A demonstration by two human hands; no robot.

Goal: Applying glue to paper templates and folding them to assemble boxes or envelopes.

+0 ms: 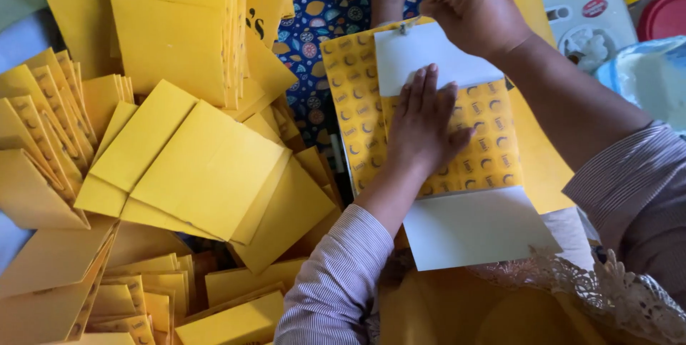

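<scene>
While the heap of folded yellow bags (193,166) lies spread at my left, I work on one patterned yellow sheet (357,102) laid flat in front of me. My left hand (423,127) rests open on it, palm down, fingers straight, pressing the paper still. A white flap (421,59) sits at its top edge, another white panel (475,227) at the near edge. My right hand (475,12) is closed, pinching something small at the top flap; I cannot tell what. I judge this is the folding step; next calls for a firm, even crease.
</scene>
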